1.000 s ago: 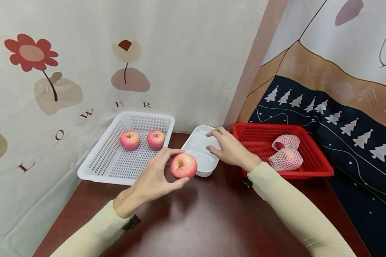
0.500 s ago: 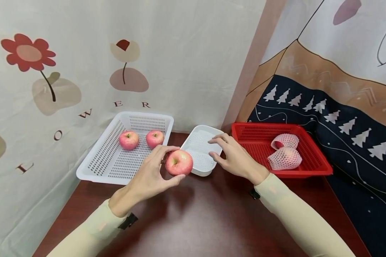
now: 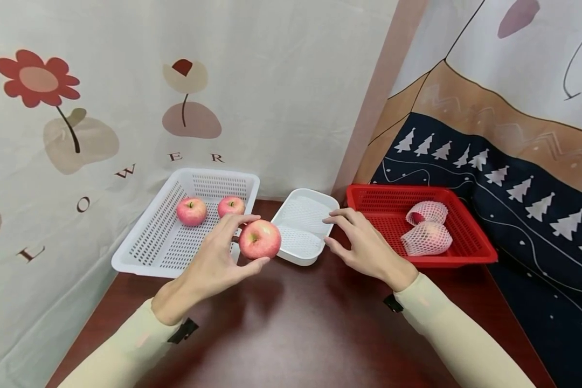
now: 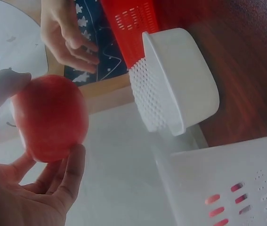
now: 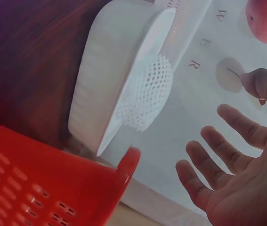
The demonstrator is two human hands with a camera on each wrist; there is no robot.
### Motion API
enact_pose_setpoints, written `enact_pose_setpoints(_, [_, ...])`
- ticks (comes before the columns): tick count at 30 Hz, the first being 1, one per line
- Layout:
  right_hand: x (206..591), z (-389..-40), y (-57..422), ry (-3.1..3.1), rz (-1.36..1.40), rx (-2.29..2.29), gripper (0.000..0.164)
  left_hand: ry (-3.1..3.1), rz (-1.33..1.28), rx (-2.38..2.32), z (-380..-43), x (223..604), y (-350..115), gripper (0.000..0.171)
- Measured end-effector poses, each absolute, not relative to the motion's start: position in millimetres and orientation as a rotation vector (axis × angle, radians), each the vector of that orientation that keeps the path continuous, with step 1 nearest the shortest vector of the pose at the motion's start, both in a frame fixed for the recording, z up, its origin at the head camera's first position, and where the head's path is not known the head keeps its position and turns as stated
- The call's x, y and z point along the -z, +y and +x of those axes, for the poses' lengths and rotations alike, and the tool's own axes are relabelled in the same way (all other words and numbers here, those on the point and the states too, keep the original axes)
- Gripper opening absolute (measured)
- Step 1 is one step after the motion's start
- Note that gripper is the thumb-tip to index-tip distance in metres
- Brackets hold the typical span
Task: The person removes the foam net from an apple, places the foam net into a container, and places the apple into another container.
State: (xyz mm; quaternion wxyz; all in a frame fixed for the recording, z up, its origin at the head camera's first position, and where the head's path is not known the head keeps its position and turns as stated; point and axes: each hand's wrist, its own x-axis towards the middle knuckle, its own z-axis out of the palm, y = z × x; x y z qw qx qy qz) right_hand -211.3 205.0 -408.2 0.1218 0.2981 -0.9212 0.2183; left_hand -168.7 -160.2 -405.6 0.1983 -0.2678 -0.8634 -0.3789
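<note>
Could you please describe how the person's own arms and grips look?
The left sleeve and right sleeve are long and pale cream, reaching the wrists, with a faint pinkish patch near each cuff. A small black piece shows at the left cuff and another at the right; their details are too small to tell. The left grip and right grip are bare, ungloved hands.

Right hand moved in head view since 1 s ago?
Yes: the right hand has shifted right and lower in that view, relative to the small tray.

apple (image 3: 260, 240): smooth, glossy | red basket (image 3: 393, 202): plastic | tabletop (image 3: 300, 323): glossy, wood-grained
</note>
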Motion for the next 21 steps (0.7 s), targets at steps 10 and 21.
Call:
enact_pose_setpoints(10, [409.8,-203.9,216.7,-2.711,0.836,-0.646,0.051,-2.371,-0.766,1.025,-171.0,397.4,-168.5,0.081])
enact_pose_setpoints(21, [409.5,-197.9,227.5,-2.691,0.802,-0.642,0.050,-2.353,-0.747,0.986,-176.4,389.0,-178.5,0.078])
